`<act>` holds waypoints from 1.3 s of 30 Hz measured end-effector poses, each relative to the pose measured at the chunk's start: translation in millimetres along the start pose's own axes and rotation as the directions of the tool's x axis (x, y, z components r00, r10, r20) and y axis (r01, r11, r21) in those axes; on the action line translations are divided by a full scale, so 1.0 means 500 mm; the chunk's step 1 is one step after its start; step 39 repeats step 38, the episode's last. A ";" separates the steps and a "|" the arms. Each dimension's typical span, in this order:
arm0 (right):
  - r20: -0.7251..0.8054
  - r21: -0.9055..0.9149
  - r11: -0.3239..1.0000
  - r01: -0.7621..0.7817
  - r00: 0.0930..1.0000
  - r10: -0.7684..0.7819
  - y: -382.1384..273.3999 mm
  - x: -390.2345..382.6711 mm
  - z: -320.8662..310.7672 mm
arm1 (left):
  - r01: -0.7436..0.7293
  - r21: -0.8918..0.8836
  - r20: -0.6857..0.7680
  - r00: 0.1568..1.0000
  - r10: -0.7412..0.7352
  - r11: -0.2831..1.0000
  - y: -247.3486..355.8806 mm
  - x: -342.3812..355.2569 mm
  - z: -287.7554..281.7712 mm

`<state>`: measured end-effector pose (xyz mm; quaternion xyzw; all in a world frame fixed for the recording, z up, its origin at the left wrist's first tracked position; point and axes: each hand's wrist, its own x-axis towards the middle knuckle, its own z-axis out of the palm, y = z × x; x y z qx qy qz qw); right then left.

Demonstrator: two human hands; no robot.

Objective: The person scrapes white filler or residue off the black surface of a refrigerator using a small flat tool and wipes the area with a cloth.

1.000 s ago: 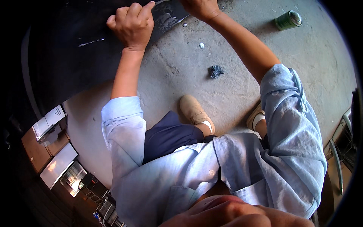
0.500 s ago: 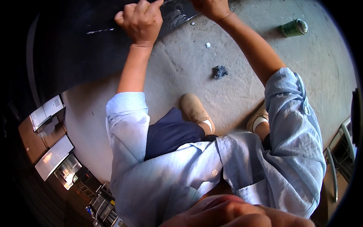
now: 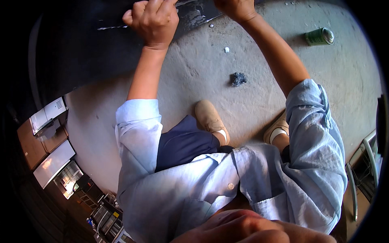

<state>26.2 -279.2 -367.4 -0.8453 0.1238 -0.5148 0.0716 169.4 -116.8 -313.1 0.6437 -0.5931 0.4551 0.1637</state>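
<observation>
My left hand (image 3: 153,25) is up at the top of the view with its fingers curled, over a large black panel (image 3: 101,52). Whatever it grips, if anything, is hidden. Farther right, my right hand (image 3: 237,9) is cut off by the upper edge; its visible part looks closed, and what is in it cannot be seen. White streaks (image 3: 112,28) like foam or paste mark the panel beside my left hand, and whitish smears (image 3: 194,17) lie between the two hands.
On the grey concrete floor (image 3: 182,77) are a green can (image 3: 320,37) on its side, a dark crumpled wad (image 3: 238,79) and small white blobs (image 3: 226,50). My shoes (image 3: 211,115) stand near. Boxes and a white appliance (image 3: 49,114) are at left, a metal-framed chair (image 3: 370,158) at right.
The whole view has shifted slightly, so the can, wad and panel streaks sit a little farther right and lower. Both hands stay curled at the panel, with little other movement.
</observation>
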 end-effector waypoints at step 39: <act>0.134 0.075 0.994 0.078 0.987 -0.087 -0.086 0.010 0.068 | 0.172 0.130 0.023 0.984 -0.176 0.976 -0.072 -0.157 -0.036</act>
